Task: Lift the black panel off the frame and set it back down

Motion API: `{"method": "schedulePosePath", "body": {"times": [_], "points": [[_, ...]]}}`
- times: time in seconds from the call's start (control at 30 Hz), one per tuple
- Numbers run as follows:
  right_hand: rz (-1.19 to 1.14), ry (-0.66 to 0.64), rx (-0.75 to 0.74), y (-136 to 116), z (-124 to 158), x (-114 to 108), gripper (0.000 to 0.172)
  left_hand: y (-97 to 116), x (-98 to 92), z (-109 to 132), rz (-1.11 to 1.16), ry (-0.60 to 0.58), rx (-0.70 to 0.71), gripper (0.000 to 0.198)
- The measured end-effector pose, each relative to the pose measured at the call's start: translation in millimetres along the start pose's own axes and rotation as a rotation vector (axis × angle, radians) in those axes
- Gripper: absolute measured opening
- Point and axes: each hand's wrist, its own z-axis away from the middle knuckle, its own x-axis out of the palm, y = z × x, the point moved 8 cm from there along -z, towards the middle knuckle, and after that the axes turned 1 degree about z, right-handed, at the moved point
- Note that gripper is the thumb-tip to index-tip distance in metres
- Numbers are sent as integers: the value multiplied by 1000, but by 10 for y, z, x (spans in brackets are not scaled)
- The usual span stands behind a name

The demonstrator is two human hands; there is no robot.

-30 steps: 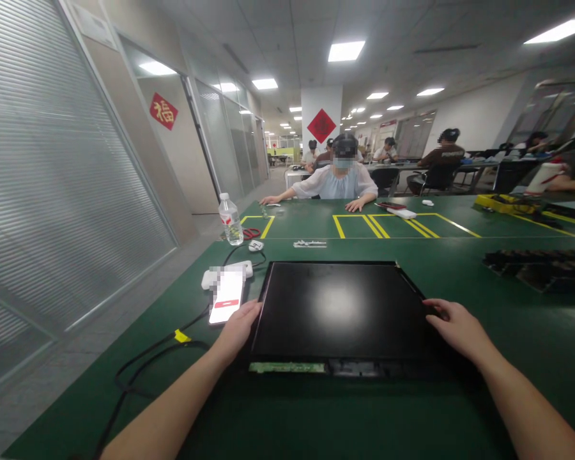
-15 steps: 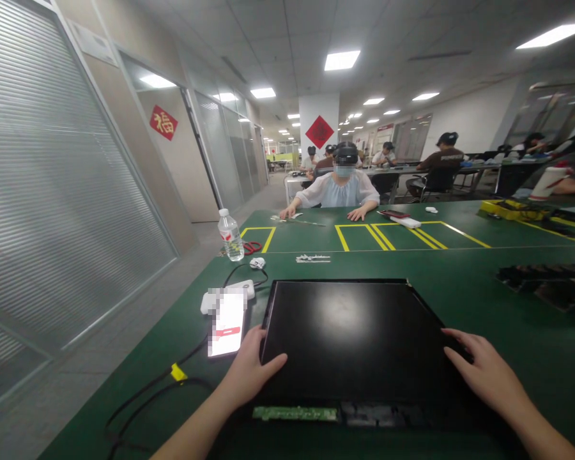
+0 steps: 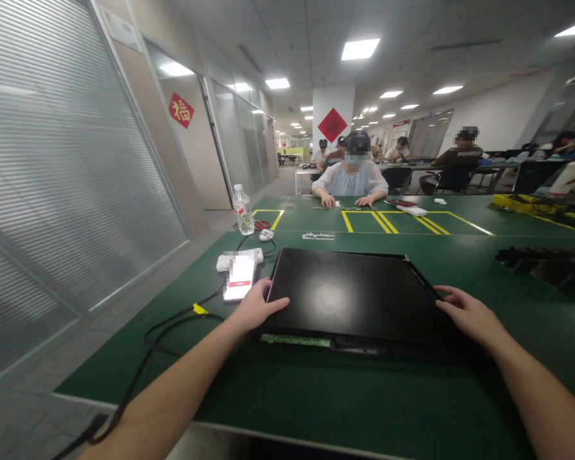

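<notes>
A dark flat display panel (image 3: 349,291) lies on the green table in front of me, in a black frame (image 3: 421,276). Along its near side runs a narrow green circuit board (image 3: 297,340). My left hand (image 3: 259,308) grips the left edge, thumb on top and fingers at the side, partly hidden. On the opposite edge, my right hand (image 3: 467,314) holds the panel and frame with thumb and fingers close together. Whether the panel's far left corner is raised from the frame I cannot tell for certain.
Left of the panel are a lit phone (image 3: 239,278), a black cable (image 3: 146,358) and a water bottle (image 3: 243,211). Red-handled scissors (image 3: 262,225) and thin white strips (image 3: 318,236) lie beyond. Black parts (image 3: 546,265) sit at right. A co-worker (image 3: 352,176) sits opposite.
My view has shifted, so the panel and both hands appear higher and the table's near edge shows. Both hands stay on the panel's sides. The co-worker's hands have come closer together.
</notes>
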Motion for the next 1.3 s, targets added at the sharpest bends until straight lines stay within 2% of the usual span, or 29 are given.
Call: {"method": "schedulePosePath", "body": {"times": [0.17, 0.4, 0.47, 0.53, 0.6, 0.67, 0.73, 0.83, 0.97, 1.17, 1.23, 1.3], "points": [[-3, -4, 26, -76, -103, 33, 52, -1, -32, -45, 87, 19, -86, 73], [76, -21, 110, -241, -360, 77, 37, 45, 21, -104, 334, 1, -97, 66], [110, 8, 136, -259, -284, 46, 44, -20, 81, -79, 447, -16, -139, 65], [164, 113, 143, -304, -135, -61, 57, -75, 159, -43, 557, -59, -173, 66], [190, 244, 77, -423, 27, -182, 66, -95, 197, -11, 620, -78, -173, 68], [138, 262, 9, -524, 120, -197, 64, -85, 202, 10, 652, -81, -152, 68], [49, 207, -21, -554, 118, -135, 59, -61, 195, 28, 672, -86, -129, 70], [-74, 145, 4, -463, 18, -38, 56, -19, 180, 53, 682, -98, -92, 74], [-184, 135, 84, -295, -59, -2, 55, 45, 161, 68, 694, -104, -9, 81], [-309, 109, 115, -397, 71, -2, 77, 89, 153, 70, 735, -88, 37, 84], [-426, 135, 159, -368, 78, -48, 78, 95, 127, 65, 746, -78, 36, 83], [-527, 134, 130, -354, 41, -117, 76, 77, 71, 45, 766, -43, 27, 81]]}}
